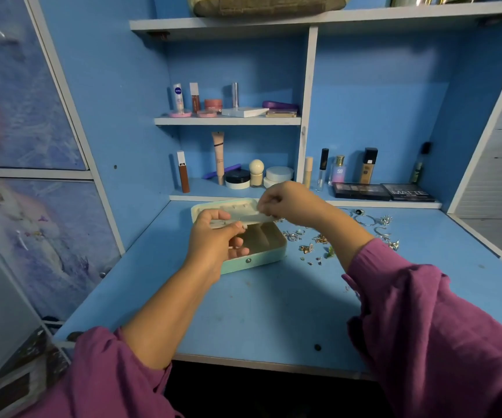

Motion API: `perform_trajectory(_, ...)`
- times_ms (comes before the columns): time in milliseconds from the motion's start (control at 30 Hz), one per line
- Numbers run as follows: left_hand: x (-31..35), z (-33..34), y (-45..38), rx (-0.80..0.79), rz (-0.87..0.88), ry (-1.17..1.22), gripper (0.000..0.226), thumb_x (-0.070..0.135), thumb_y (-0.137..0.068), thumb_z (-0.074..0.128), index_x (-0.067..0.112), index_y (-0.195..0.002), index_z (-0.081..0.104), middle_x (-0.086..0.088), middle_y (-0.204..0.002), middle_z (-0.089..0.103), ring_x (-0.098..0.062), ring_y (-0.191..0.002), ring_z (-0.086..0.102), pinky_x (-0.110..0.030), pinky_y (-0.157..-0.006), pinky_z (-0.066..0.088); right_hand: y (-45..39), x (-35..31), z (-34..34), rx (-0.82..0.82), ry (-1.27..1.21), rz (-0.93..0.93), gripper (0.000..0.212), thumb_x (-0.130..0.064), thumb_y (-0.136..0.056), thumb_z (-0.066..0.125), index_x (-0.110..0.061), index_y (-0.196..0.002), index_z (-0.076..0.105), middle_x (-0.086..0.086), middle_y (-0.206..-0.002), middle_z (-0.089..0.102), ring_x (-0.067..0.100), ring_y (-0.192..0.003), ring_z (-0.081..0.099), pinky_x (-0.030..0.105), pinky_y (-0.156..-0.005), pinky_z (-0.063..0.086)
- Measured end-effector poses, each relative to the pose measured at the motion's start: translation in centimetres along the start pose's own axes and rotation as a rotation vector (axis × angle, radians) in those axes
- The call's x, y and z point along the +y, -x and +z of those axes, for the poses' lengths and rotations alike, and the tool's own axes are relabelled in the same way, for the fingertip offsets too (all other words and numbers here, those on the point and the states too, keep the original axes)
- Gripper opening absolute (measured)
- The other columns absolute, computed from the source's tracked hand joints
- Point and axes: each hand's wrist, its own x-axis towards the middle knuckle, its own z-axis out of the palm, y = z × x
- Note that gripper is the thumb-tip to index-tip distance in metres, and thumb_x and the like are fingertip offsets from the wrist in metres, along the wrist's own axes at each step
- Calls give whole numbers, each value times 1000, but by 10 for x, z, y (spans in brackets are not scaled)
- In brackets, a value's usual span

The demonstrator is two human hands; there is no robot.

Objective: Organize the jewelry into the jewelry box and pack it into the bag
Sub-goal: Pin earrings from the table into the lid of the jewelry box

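Now both hands work over the open mint jewelry box (254, 260) on the desk (273, 312): left hand (213, 236) and right hand (289, 203) pinch its insert flap (243, 217), prob. to fasten sth small; loose jewelry (343, 236) waits just beside, right.

My view, worn items: left sleeve (105, 375) and right sleeve (442, 327), loose purple-magenta crinkled fabric, gathered cuffs, pushed up; forearms and hands bare.
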Motion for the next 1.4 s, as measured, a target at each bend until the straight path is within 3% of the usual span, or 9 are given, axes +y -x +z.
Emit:
perform_trajectory(67,1,-1,-1,-17,37,-5,21,0,-88,61,17,-95,49,-19,-94,65,-14,-47,50,-28,-43,50,5,14,-3,84,-55,59,13,-15,-92,57,-11,-94,69,-9,-76,62,6,-67,55,6,-47,39)
perform_trajectory(200,5,-5,-5,-5,124,-36,32,-3,-84,64,19,-101,48,-13,-86,63,-12,-44,52,-31,-44,52,11,36,2,124,-161,150,14,-22,-95,55,-15,-93,67,-1,-80,67,9,-66,60,30,-64,49)
perform_trajectory(433,10,-20,-25,96,266,-64,24,5,-91,57,17,-108,44,-10,-77,70,-12,-48,52,-26,-43,51,23,54,7,119,-171,217,23,-10,-91,59,-18,-71,67,-10,-63,62,-2,-48,53,7,-39,33)
perform_trajectory(733,10,-29,-65,281,351,-120,12,18,-89,66,13,-98,61,1,-73,61,-7,-62,57,-12,-47,44,38,68,-11,-28,-45,287,12,-23,-84,71,-15,-74,74,15,-74,68,15,-55,48,21,-49,41)
perform_trajectory(833,7,-28,-74,296,352,-83,11,17,-88,66,11,-97,62,4,-77,62,-6,-65,60,-9,-47,45,40,69,-15,-86,60,310,14,-27,-80,75,-13,-81,76,5,-71,68,8,-51,48,17,-43,39)
perform_trajectory(933,-3,-31,-84,297,317,-60,11,15,-89,65,8,-98,66,2,-79,65,-8,-69,63,-15,-54,50,39,69,-12,-126,113,328,14,-28,-76,77,-15,-80,77,12,-79,71,13,-59,56,28,-57,54)
perform_trajectory(1100,-22,-39,-91,302,281,-60,14,11,-92,61,6,-104,67,4,-86,66,1,-70,59,-6,-54,45,38,69,-9,-122,141,321,12,-25,-75,78,-15,-81,77,11,-81,72,15,-62,58,25,-55,50)
perform_trajectory(1300,-29,-43,-94,291,280,-78,19,8,-93,58,2,-109,66,-4,-99,66,1,-73,59,-5,-56,45,36,70,-3,-146,178,301,9,-26,-80,72,-17,-82,73,7,-85,71,18,-69,61,33,-66,55)
perform_trajectory(1400,-29,-43,-95,287,279,-80,18,9,-93,58,3,-109,66,-4,-99,66,1,-74,59,-5,-56,45,36,70,-4,-117,107,294,5,-24,-81,70,-18,-80,70,3,-85,70,17,-69,61,29,-57,54)
